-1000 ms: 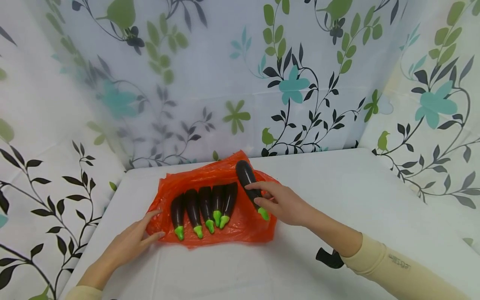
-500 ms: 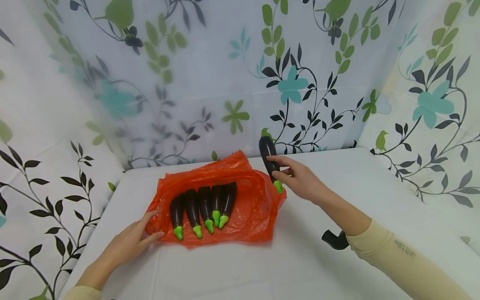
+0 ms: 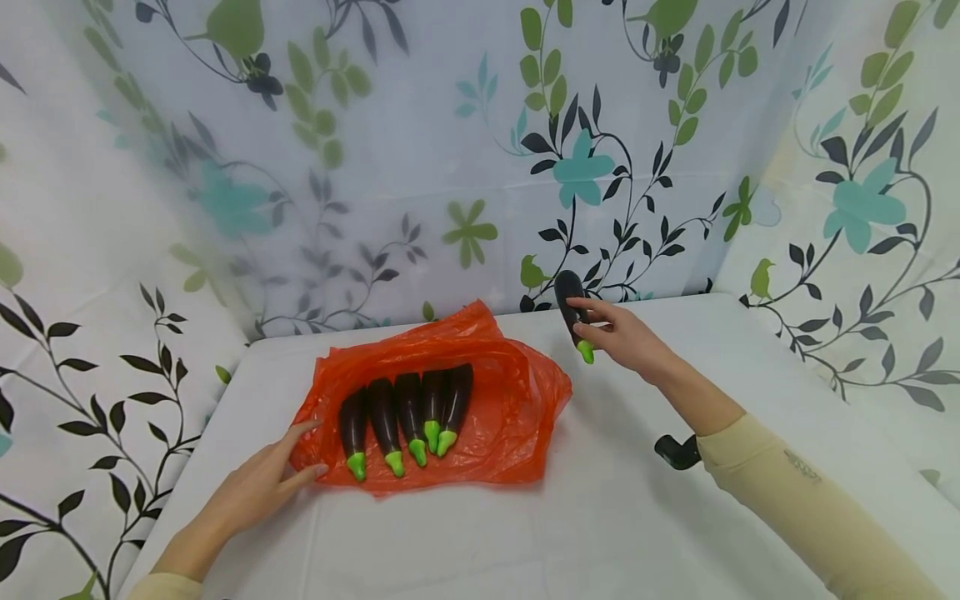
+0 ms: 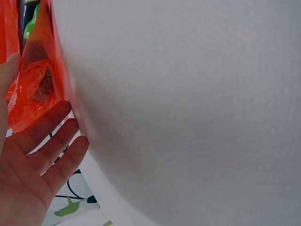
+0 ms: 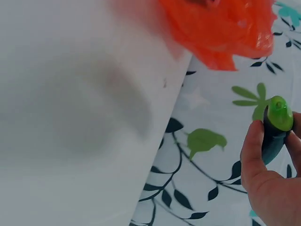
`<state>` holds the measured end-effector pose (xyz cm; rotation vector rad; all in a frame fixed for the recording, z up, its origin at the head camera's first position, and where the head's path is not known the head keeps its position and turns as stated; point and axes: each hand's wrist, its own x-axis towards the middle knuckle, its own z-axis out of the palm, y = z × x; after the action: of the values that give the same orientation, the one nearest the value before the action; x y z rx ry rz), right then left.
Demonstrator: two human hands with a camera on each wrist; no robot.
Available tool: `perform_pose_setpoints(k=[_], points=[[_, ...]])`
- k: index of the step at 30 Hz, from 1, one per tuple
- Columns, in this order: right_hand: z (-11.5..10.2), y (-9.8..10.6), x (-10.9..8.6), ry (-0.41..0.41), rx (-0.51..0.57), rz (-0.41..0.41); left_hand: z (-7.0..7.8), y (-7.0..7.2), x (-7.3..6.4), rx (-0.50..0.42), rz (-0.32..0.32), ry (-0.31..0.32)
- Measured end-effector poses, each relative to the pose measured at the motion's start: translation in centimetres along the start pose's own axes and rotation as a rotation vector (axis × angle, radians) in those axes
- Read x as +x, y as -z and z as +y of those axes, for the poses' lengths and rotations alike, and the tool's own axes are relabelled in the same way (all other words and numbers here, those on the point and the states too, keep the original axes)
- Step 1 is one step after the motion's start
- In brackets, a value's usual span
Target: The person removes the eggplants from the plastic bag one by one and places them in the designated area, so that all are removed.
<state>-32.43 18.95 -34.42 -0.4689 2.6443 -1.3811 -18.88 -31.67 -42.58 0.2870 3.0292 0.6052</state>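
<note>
My right hand (image 3: 632, 337) pinches a dark eggplant (image 3: 569, 290) with a bright green stem end, right of an orange plastic bag (image 3: 498, 446). In the right wrist view the stem end (image 5: 280, 117) points toward the camera, between thumb and fingers. Several more eggplants (image 3: 384, 417) lie side by side in the open bag, green ends toward me. At the bag's left edge rests my left hand (image 3: 251, 487), its thumb and fingers spread. The left wrist view has the left hand's fingers (image 4: 61, 162) extended beside the orange plastic (image 4: 35, 106).
The bag lies on a white-covered table (image 3: 435, 542). Behind and at both sides hangs a curtain (image 3: 420, 150) printed with leaves and flowers. A black curved piece (image 3: 675, 452) shows beside my right wrist.
My right hand has carried the eggplant from over the bag's right part up and right, past its edge. The bag's right side has shifted slightly. My left hand stays put.
</note>
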Motion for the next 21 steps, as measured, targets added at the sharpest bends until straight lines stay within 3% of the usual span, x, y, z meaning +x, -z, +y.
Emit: perform_pose_setpoints(k=[9,21], points=[[2.2,-0.2,1.0,-0.044,-0.044,-0.006,0.0,0.0,0.0,-0.007,0.002,-0.001],[3.6,-1.1,1.9,-0.09,-0.073,-0.023,0.0,0.0,0.1,-0.012,0.011,0.001]])
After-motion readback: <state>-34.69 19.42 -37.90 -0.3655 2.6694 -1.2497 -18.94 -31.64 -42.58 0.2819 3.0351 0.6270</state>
